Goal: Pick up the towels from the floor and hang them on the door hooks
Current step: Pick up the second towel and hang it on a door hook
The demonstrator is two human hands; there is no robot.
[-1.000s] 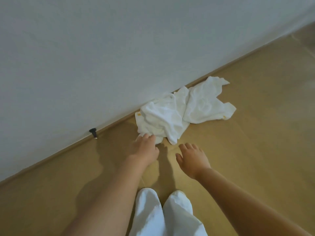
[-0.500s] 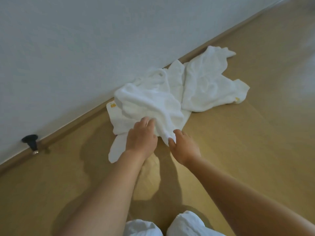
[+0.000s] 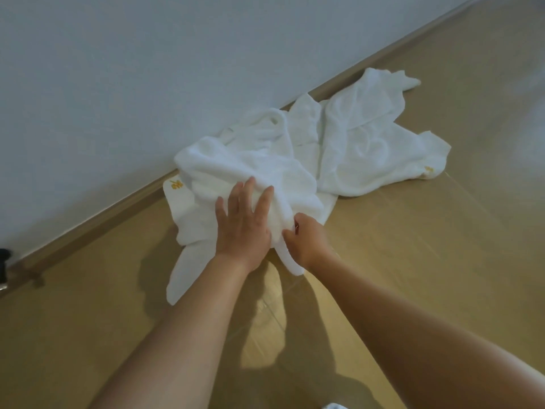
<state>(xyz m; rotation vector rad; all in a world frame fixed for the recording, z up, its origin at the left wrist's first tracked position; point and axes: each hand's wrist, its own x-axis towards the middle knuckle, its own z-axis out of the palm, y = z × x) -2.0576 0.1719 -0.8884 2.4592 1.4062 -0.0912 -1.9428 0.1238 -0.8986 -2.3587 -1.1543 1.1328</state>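
The left hand (image 3: 241, 228) lay flat, fingers spread, on a crumpled white terry towel (image 3: 224, 163); beside it the right hand (image 3: 309, 242) gripped a fold. A second white towel (image 3: 371, 149) lay beyond.

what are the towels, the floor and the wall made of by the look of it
Towels: soft white terry cloth, probably cotton; fuzzy nap, limp rumpled folds, yellow stitched marks at two corners.
Floor: smooth tan wood-look boards, perhaps laminate or vinyl; faint seams and a dull sheen.
Wall: matt white paint, likely on plaster; flat, slightly grainy, no gloss.
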